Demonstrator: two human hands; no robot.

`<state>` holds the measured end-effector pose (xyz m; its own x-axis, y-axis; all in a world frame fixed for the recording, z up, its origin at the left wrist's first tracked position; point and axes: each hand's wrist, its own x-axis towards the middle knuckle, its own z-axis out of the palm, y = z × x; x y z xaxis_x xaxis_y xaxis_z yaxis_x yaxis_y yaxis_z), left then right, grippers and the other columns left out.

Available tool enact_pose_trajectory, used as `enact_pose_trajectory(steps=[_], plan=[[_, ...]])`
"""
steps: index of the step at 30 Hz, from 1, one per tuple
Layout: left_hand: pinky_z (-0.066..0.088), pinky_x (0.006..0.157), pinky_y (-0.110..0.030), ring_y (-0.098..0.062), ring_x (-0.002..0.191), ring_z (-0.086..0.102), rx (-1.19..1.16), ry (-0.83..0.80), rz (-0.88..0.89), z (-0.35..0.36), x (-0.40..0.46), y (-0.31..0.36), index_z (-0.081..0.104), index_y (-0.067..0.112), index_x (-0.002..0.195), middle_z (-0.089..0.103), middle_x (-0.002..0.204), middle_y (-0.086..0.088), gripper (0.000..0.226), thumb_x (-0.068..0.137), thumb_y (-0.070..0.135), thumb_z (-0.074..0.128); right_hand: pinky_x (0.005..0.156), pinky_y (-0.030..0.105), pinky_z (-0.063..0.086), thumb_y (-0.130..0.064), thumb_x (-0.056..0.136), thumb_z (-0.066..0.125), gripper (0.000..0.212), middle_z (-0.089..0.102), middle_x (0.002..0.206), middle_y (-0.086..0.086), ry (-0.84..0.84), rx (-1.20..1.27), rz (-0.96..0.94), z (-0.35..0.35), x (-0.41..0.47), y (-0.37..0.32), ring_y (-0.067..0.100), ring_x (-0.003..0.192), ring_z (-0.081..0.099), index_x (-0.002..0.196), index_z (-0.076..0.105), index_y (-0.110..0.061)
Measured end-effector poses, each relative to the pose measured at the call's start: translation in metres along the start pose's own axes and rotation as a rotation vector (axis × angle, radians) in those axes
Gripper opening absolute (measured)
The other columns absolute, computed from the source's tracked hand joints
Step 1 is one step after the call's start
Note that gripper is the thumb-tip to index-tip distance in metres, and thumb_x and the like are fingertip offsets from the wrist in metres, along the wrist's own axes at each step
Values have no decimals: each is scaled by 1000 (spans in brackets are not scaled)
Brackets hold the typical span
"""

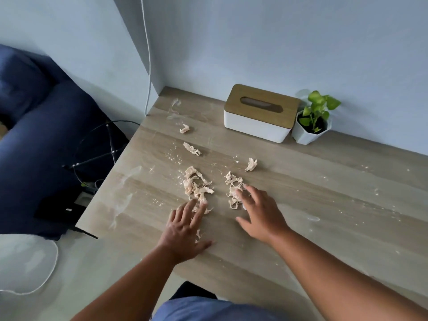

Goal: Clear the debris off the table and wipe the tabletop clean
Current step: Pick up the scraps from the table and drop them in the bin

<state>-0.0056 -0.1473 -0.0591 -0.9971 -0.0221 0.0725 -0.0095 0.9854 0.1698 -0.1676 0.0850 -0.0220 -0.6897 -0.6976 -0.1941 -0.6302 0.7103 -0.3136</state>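
Observation:
Pale, stringy debris lies on the wooden table (324, 216). The largest clump (195, 185) sits left of centre and a second clump (232, 184) lies to its right. Smaller scraps rest farther back: one (251, 164), another (191, 148) and a third (184, 129). My left hand (185, 230) lies flat with fingers spread, fingertips touching the near edge of the largest clump. My right hand (259, 212) is also spread, its fingertips resting on the second clump. Neither hand holds anything. Crumbs and whitish smears cover the tabletop.
A white tissue box with a wooden lid (260, 112) stands at the back against the wall, a small potted plant (312, 121) to its right. The table's left edge drops to a dark blue sofa (34, 135), cables and a black stand (97, 156).

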Motion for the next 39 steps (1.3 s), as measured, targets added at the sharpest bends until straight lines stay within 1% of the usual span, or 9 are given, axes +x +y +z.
enact_pose_trajectory(steps=[7,12,16,21,25,30,32,35,39], plan=[[55,83,-45,-37,101,66,-8,145,240,15,26,-27,70,6,123,68,121,-16,70,90,67,64,78,44,58,-30,79,86,61,65,118,6,141,-147,24,22,5,-19,33,93,63,135,66,-18],[44,74,-42,-32,82,56,-11,145,355,23,36,-37,67,11,95,62,96,-10,35,95,46,66,68,43,58,-4,72,87,39,62,94,12,245,-89,86,43,2,-25,35,77,62,108,73,-11],[48,72,-40,-32,81,59,-56,150,429,22,38,-37,54,14,94,61,94,-10,29,100,42,61,62,41,58,-3,79,71,13,59,84,12,249,-82,137,45,4,-30,36,69,62,90,70,-11],[55,70,-36,-30,74,65,-84,145,466,10,45,-39,73,12,92,68,87,-8,33,97,42,60,64,44,53,-9,87,79,12,65,88,19,90,-3,233,32,14,-34,42,76,66,94,70,-3],[54,61,-34,-28,65,64,-103,157,428,-9,57,-41,71,15,76,65,72,-4,42,99,47,58,71,44,46,-30,107,54,31,66,99,18,94,92,339,23,16,-35,41,90,64,97,65,-3],[47,45,-31,-25,58,62,-143,94,256,-34,62,-37,58,19,64,61,63,-1,55,94,64,52,58,39,43,-42,100,65,43,62,77,14,190,184,320,4,7,-41,37,67,60,75,60,-6],[44,40,-30,-23,57,61,-188,65,157,-40,61,-34,54,20,63,59,63,0,52,87,64,66,55,36,38,-34,95,73,40,60,74,15,204,204,281,-1,5,-39,37,62,58,71,57,-6],[48,43,-33,-29,58,61,-306,68,47,-43,57,-30,57,15,65,60,64,-4,42,74,34,93,57,37,38,-17,97,69,34,55,80,17,204,282,264,-6,4,-36,41,64,57,69,52,-4],[48,47,-36,-37,61,61,-384,67,-95,-48,52,-26,57,9,72,59,73,-10,32,76,6,89,66,40,39,-19,101,62,28,59,87,19,158,356,299,-10,5,-30,39,77,59,79,53,-6]])
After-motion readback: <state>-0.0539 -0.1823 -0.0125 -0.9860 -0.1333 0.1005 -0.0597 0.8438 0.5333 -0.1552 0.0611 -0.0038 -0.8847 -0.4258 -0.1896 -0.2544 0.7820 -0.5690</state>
